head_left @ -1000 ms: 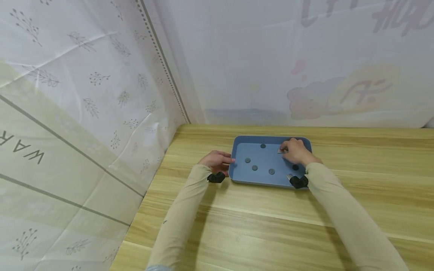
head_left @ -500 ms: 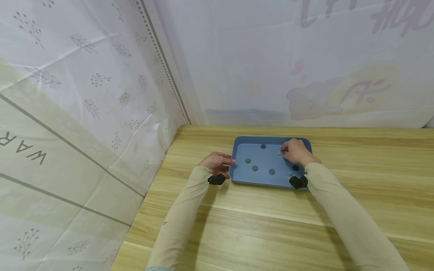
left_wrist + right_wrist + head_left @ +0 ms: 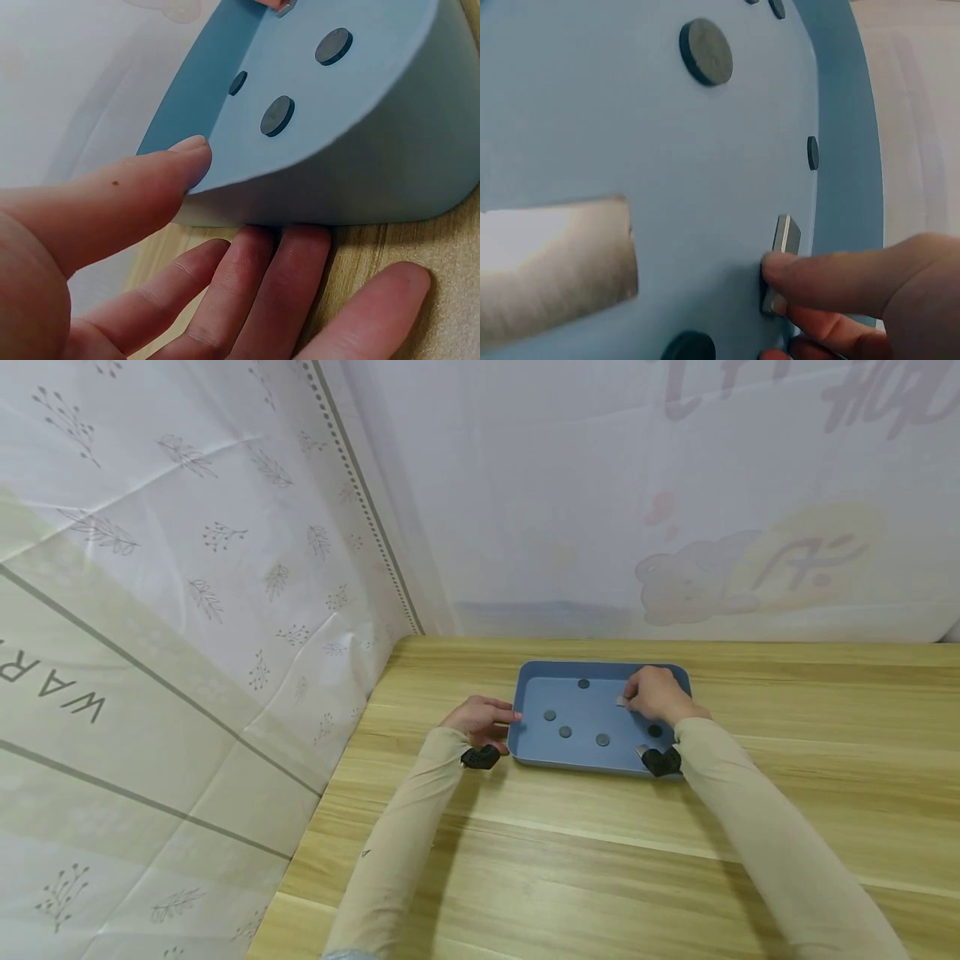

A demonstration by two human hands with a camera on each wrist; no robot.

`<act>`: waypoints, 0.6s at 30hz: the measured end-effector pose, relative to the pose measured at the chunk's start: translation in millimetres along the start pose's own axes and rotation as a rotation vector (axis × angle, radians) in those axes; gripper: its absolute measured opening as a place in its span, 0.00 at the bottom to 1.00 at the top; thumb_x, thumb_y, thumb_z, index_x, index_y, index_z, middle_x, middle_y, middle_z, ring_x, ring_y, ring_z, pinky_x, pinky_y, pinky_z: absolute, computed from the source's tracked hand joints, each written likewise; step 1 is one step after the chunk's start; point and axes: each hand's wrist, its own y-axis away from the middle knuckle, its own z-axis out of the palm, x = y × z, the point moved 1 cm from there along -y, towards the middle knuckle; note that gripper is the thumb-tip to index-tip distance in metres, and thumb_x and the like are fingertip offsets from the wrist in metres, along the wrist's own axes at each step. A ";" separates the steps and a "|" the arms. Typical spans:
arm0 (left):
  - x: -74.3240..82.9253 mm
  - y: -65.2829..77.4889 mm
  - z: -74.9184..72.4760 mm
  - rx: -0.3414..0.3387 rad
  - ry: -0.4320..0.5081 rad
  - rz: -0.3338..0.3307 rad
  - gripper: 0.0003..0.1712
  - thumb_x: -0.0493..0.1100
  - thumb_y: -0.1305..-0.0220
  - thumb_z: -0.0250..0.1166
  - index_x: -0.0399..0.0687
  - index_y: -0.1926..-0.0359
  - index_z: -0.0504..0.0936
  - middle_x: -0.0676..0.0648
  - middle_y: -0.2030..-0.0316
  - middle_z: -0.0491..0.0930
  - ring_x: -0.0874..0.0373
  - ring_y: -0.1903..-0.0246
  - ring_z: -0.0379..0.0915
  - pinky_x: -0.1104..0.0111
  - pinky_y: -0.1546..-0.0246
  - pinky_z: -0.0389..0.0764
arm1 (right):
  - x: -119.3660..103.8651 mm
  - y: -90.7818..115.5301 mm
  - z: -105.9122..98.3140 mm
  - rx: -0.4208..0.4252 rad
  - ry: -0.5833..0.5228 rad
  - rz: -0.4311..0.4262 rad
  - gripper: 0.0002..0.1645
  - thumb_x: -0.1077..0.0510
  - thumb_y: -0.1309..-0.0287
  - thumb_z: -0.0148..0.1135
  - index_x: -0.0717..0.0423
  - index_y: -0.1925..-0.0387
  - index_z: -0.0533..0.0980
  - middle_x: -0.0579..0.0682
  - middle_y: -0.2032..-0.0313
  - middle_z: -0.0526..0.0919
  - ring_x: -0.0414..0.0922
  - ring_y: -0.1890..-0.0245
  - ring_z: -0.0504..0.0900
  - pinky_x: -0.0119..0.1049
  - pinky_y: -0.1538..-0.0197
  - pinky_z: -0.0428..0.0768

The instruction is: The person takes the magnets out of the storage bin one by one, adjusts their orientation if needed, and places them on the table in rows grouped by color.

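A shallow blue tray (image 3: 592, 768) lies on the wooden table, with several dark grey round discs (image 3: 603, 740) spread over its floor. My left hand (image 3: 480, 718) holds the tray's left end; in the left wrist view the thumb (image 3: 191, 161) lies over the rim and the fingertips (image 3: 307, 240) meet the bottom of the outer wall. Inside the tray, toward its far right, my right hand (image 3: 658, 695) pinches a small silvery rectangular block (image 3: 786, 234) between thumb and fingers. Something dark shows beside that block, partly hidden by the thumb. One disc (image 3: 690, 346) lies close to the right hand.
The wooden table (image 3: 525, 877) extends around the tray, mostly to the front and right. Printed cloth (image 3: 540, 527) hangs behind it, and another patterned cloth (image 3: 187, 693) hangs on the left. A black wrist mount (image 3: 662, 763) with a metal plate (image 3: 562, 262) overhangs the tray's near right edge.
The right hand and its silvery block have shifted slightly toward the near side of the tray. The left hand keeps its place on the tray, and the discs lie as before.
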 end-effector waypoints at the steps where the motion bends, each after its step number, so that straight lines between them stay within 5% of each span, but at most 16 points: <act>1: -0.1 -0.1 0.1 0.001 0.000 -0.001 0.31 0.38 0.37 0.65 0.36 0.34 0.68 0.35 0.40 0.74 0.40 0.42 0.74 0.53 0.63 0.87 | -0.6 0.1 -0.4 -0.004 0.012 -0.001 0.10 0.65 0.42 0.61 0.68 0.61 0.82 0.65 0.60 0.83 0.58 0.61 0.78 0.47 0.59 0.79; 9: -1.2 -0.1 -0.2 0.005 -0.002 -0.003 0.31 0.38 0.37 0.66 0.36 0.35 0.69 0.35 0.39 0.74 0.40 0.42 0.74 0.55 0.65 0.87 | -2.2 -2.9 -1.5 -0.030 0.096 -0.027 0.08 0.63 0.45 0.63 0.67 0.65 0.82 0.61 0.64 0.84 0.57 0.62 0.76 0.57 0.44 0.66; 18: 0.1 1.1 0.6 0.004 -0.002 -0.001 0.30 0.38 0.37 0.66 0.35 0.36 0.69 0.35 0.40 0.75 0.40 0.44 0.75 0.57 0.68 0.87 | 0.5 -4.7 -0.9 -0.036 0.059 0.002 0.04 0.64 0.47 0.65 0.63 0.70 0.80 0.57 0.70 0.82 0.54 0.64 0.71 0.53 0.49 0.64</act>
